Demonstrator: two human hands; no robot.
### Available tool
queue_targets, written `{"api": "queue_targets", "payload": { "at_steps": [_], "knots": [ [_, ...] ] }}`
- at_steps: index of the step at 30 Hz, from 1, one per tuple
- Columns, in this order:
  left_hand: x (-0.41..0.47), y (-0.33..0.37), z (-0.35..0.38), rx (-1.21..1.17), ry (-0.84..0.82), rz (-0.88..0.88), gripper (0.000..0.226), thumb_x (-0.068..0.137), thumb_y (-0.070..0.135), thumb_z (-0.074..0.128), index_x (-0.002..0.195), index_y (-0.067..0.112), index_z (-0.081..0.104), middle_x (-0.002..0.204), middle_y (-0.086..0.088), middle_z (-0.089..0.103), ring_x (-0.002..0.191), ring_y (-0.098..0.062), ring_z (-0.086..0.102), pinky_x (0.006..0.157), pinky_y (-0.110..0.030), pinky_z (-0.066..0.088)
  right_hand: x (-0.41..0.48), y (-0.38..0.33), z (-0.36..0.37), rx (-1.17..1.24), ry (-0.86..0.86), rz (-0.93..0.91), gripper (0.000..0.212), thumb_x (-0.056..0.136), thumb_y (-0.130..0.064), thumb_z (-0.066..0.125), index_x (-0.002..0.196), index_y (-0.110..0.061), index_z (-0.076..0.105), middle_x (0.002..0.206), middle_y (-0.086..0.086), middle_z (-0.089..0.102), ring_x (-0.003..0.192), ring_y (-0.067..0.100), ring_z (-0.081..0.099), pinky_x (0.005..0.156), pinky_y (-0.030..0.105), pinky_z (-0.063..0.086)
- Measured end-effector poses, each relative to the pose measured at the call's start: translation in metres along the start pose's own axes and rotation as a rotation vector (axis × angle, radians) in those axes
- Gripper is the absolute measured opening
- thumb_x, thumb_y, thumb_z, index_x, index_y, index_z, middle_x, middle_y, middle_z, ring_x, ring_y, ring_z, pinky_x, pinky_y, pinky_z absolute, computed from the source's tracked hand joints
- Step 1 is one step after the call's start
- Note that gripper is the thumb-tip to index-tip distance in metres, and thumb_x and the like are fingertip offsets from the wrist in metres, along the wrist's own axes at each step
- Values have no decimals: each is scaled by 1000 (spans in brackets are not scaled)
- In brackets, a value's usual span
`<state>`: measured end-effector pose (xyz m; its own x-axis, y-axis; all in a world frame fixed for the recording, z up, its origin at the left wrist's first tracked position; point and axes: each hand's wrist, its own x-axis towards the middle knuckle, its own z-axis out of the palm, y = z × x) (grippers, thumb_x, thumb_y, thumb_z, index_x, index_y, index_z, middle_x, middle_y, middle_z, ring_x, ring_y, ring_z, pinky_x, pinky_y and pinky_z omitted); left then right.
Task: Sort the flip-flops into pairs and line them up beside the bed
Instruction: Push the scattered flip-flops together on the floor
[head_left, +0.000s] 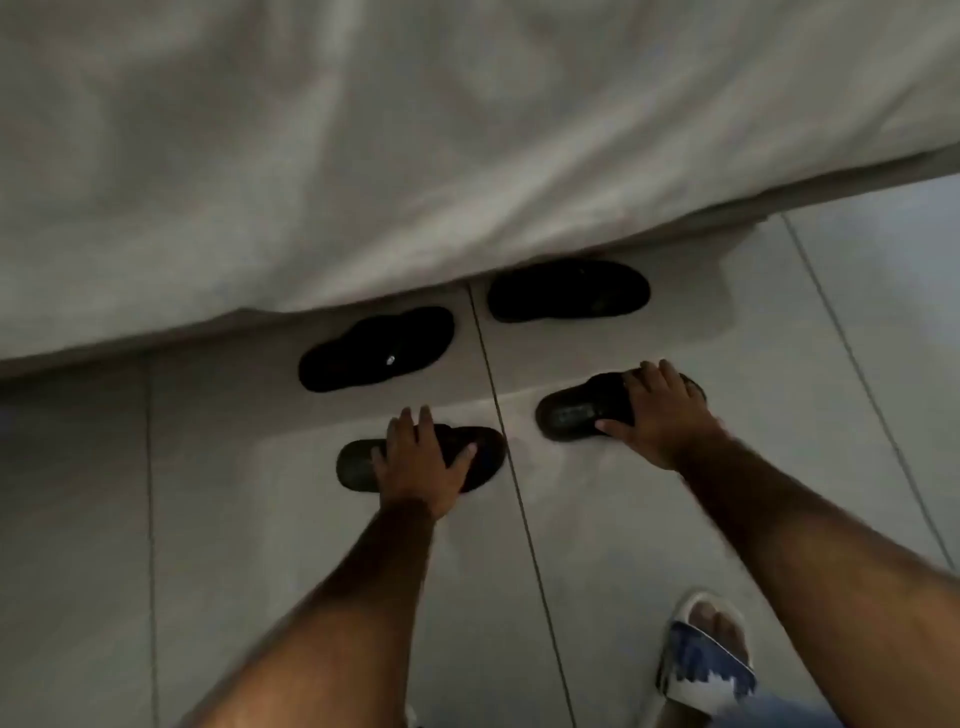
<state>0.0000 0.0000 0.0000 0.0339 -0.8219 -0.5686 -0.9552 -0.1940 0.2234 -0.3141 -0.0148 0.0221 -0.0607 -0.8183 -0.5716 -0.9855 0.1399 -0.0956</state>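
- Dim light covers a pale bed (363, 156) whose sheet fills the upper part of the view, its far edges cut off, overhanging a grey tiled floor (675, 519).
- Two black flip-flops lie by the bed's edge: the left black flip-flop (376, 349), with a small bright spot, and the right black flip-flop (569, 291), partly under the overhang; their straps are lost in the dark.
- Nearer, the left hand (423, 462) lies spread over a dark slide (358, 462), gripping it on the floor.
- The right hand (657, 410) grips a second dark slide (571, 410), well apart.
- A foot in a white sandal (701, 654) is cut off at bottom.
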Motion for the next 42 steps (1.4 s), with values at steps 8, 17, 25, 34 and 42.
{"api": "queue_targets", "payload": {
  "at_steps": [8,17,25,34,42],
  "knots": [
    [40,-22,102,49,253,-10,90,95,62,44,161,14,7,169,-15,8,153,-36,16,121,-61,21,52,33,102,30,41,61,93,87,-81,29,157,-35,-13,170,9,-5,156,33,-4,123,61,9],
    [68,3,117,90,369,-22,83,95,61,29,159,9,16,165,-21,21,148,-41,27,111,-64,33,19,47,142,183,153,57,81,91,-75,28,156,-46,-10,170,2,2,157,24,-6,125,56,11],
    [88,67,128,66,378,47,87,93,59,49,160,12,17,165,-20,21,150,-39,26,113,-64,29,-5,59,159,218,181,63,76,90,-76,27,156,-50,1,169,-3,10,157,21,0,124,58,9],
    [127,164,126,-30,294,117,93,94,53,54,161,14,3,169,-19,4,154,-36,10,117,-66,19,-14,58,174,134,250,40,77,90,-80,24,155,-51,-4,168,1,18,156,25,10,124,61,5],
    [161,205,96,-123,159,193,94,95,50,57,160,16,-2,169,-15,-4,155,-37,-1,116,-69,20,-15,53,174,155,271,5,83,87,-84,28,157,-48,-1,166,4,22,152,27,22,125,56,14]
  ]
}}
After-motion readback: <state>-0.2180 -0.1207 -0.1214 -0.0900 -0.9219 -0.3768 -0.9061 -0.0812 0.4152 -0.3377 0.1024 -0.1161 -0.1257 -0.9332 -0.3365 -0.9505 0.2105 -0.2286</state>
